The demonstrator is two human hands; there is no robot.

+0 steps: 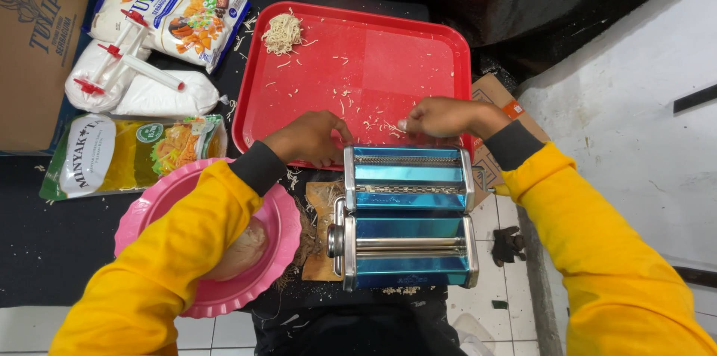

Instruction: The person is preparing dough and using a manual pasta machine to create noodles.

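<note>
makeshift kitchen: pasta machine (pixel 407 218), flour bags (pixel 160 42)

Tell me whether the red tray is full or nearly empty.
Nearly empty. The red tray holds one small noodle pile in a corner and scattered bits; most of its surface is bare.

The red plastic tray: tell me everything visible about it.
The red plastic tray is rectangular with rounded corners and a raised rim, lying flat on a dark surface behind the blue metal pasta machine. A small heap of pale noodle strands sits near its far left corner; scraps are scattered elsewhere. Both hands reach over its near edge.
</note>
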